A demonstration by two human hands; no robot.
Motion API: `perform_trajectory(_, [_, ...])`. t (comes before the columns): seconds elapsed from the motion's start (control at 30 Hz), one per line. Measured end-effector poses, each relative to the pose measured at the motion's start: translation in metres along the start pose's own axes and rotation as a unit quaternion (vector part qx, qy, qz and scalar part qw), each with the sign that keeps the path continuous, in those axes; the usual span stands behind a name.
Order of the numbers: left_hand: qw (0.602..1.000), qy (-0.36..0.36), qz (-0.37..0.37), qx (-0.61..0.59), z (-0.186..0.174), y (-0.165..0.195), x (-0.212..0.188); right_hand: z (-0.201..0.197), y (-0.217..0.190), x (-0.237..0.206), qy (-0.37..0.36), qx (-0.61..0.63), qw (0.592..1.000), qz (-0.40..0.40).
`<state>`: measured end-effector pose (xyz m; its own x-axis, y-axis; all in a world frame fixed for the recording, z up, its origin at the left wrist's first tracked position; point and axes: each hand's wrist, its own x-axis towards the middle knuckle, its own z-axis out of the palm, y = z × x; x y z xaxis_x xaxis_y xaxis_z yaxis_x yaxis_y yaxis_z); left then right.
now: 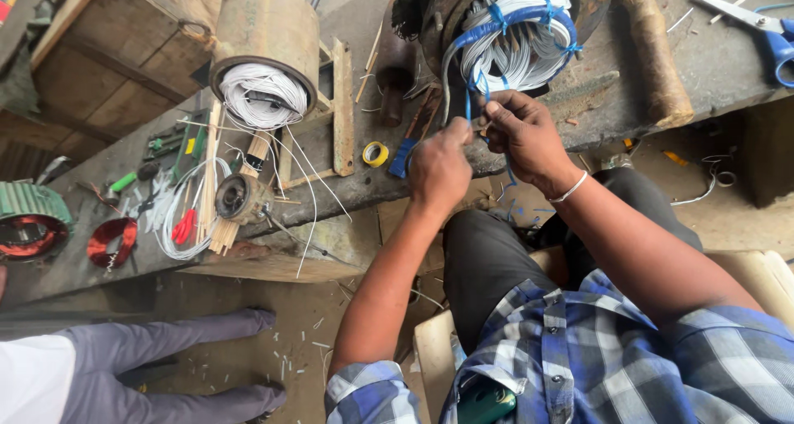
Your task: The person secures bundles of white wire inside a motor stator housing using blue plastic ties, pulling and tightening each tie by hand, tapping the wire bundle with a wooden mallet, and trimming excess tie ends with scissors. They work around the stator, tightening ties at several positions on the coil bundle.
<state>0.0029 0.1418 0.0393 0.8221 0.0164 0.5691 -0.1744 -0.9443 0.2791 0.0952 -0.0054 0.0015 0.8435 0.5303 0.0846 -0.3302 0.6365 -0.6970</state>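
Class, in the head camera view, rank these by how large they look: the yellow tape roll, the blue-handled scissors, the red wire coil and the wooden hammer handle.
1. wooden hammer handle
2. blue-handled scissors, partly cut off by the frame edge
3. red wire coil
4. yellow tape roll

Scissors and coil look close, so their order is unsure.

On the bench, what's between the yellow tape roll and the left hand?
In the head view, a small blue-handled tool lies on the bench between the yellow tape roll and the left hand, close beside the hand.

No packages, labels, signs, screens.
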Motion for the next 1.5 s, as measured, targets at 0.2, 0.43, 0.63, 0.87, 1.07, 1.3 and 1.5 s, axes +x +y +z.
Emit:
perform_trajectory(0.2, [0.764,-0.047,-0.275,-0.582,0.033,-0.006,-0.021,-0.008,-0.019,0.018,0.059,-0.09,0.99,-0.089])
perform_trajectory(0.43, [0.951,0.15,-0.08,-0.259,0.054,0.021,-0.012,-0.011,-0.012,0.007,0.055,-0.079,0.995,-0.026])
perform_trajectory(0.63, [0.753,0.206,-0.196,-0.594,0.057,0.041,0.035,-0.005,-0.011,0.012,0.069,-0.08,0.994,-0.036])
perform_trajectory(0.87, [0.616,0.311,-0.121,-0.714,0.088,0.011,0.023,0.005,-0.025,0.041,0.118,-0.049,0.992,0.019])
perform_trajectory(1.07, [0.763,0.232,-0.073,-0.599,0.073,0.025,-0.011,0.012,-0.007,0.012,0.046,-0.021,0.998,-0.023])
perform_trajectory(1.3, [0.995,0.072,0.051,-0.052,0.013,0.074,0.017,-0.004,0.018,0.018,-0.056,0.071,0.996,0.002])
perform_trajectory(1.5, [0.992,-0.014,0.111,0.063,-0.015,0.087,0.037,-0.027,0.046,0.03,-0.093,-0.07,0.983,-0.141])
